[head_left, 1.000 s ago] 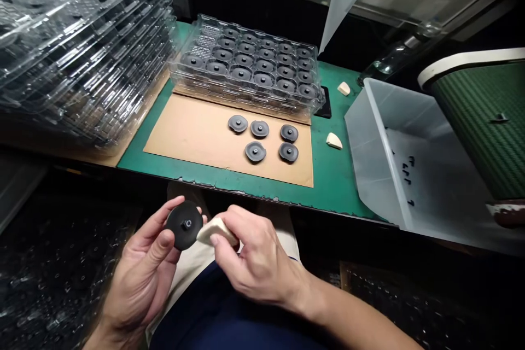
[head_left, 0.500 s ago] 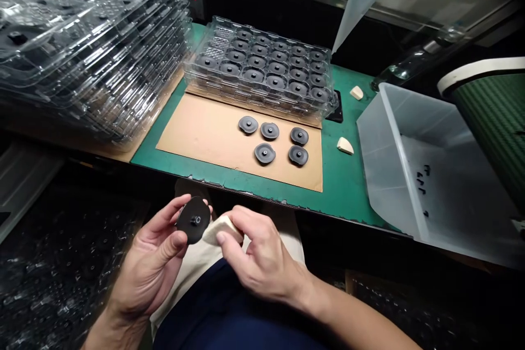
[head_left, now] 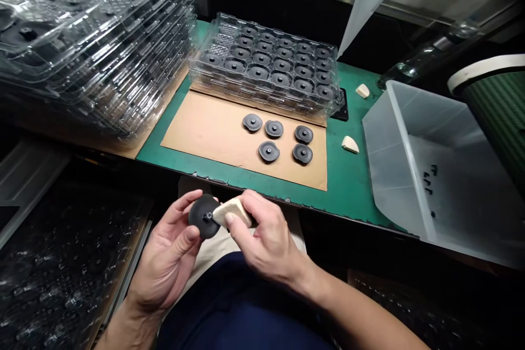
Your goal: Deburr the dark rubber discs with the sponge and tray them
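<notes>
Over my lap, my left hand (head_left: 170, 257) pinches a black round disc (head_left: 202, 217) with a small hub in its middle. My right hand (head_left: 262, 240) grips a cream wedge-shaped block (head_left: 232, 211) and presses its tip against the disc's centre. Several more black discs (head_left: 274, 129) lie loose on a brown cardboard sheet (head_left: 205, 131) on the green table mat (head_left: 344, 186). Behind them stands a clear plastic tray (head_left: 264, 65) with discs in most of its pockets.
A tall pile of empty clear trays (head_left: 90, 38) fills the left. A grey plastic bin (head_left: 394, 142) with a few small black bits sits at right, beside a green belt (head_left: 498, 104). Two more cream wedges (head_left: 350, 145) lie on the mat.
The cream block's tip has shifted from the disc's right edge onto its centre hub. Both hands have risen slightly toward the table edge.
</notes>
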{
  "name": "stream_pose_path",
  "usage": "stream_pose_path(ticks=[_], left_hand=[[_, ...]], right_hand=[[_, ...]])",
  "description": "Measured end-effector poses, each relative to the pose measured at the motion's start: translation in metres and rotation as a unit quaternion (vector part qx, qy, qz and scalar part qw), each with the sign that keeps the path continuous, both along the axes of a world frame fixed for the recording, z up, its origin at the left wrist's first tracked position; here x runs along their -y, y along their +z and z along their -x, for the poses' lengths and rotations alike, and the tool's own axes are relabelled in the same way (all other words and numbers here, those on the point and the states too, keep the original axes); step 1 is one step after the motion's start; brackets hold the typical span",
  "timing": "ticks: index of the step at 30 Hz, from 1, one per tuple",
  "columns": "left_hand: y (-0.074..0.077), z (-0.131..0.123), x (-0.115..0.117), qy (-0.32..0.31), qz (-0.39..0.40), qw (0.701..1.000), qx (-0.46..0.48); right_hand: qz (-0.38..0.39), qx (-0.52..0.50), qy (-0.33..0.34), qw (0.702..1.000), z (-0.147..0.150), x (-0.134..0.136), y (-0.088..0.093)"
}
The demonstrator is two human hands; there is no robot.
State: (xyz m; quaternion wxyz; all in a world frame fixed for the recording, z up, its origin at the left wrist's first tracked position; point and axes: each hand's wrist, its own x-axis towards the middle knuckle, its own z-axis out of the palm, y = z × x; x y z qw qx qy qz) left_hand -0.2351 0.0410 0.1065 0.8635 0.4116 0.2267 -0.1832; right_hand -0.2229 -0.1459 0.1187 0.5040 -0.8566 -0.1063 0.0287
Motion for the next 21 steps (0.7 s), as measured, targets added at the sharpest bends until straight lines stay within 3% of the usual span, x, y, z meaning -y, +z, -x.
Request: stream_pose_path(ticks=[3,7,11,16,21], left_hand=[[-0.002,-0.002,-0.001,0.038,-0.058,0.996,0.053],[-0.001,-0.002,-0.004,0.041,-0.069,0.995,0.061],[0.003,0.002,-0.004,0.038,-0.054,0.998,0.026],[0.004,0.005,-0.005,-0.038,-0.022,0.998,-0.05],[-0.01,0.01,-0.01,-0.131,0.051,0.987,-0.082]], right_hand=[[-0.071,-0.107,0.026,0.991,0.004,-0.006,-0.004],[-0.036,0.007,-0.005,0.999,-0.001,-0.005,-0.007],[-0.007,0.047,0.071,0.996,-0.008,0.001,-0.003],[0.124,0.112,0.11,0.98,-0.012,0.01,0.003],[0.124,0.165,0.223,0.953,-0.014,0.015,0.003]])
